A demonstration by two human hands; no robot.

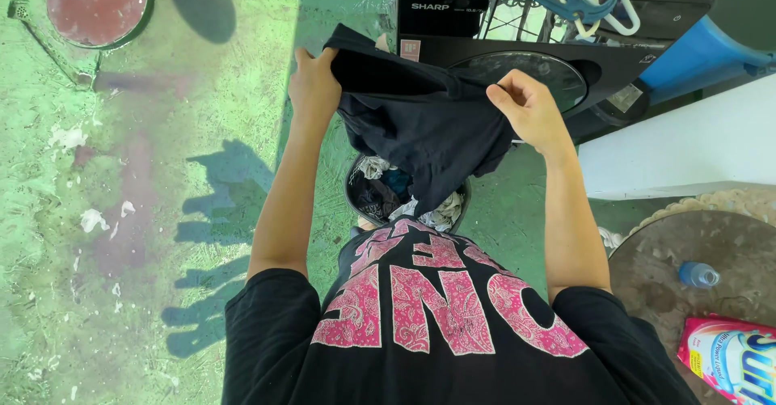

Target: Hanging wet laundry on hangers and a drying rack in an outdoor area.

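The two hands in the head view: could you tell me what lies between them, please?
In the head view, a dark garment stretches between the left hand and right hand, hanging above a bucket of laundry.

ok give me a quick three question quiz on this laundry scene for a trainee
1. True or false: both hands grip the dark garment.
2. What lies directly below the garment? A) a bucket of clothes B) a folded towel C) a chair
3. Which lies nearer the pink detergent pack: the left hand or the right hand?

Key
1. True: each hand holds an upper edge of the garment.
2. A
3. The right hand; the pack lies on the round table beside a blue-capped bottle.
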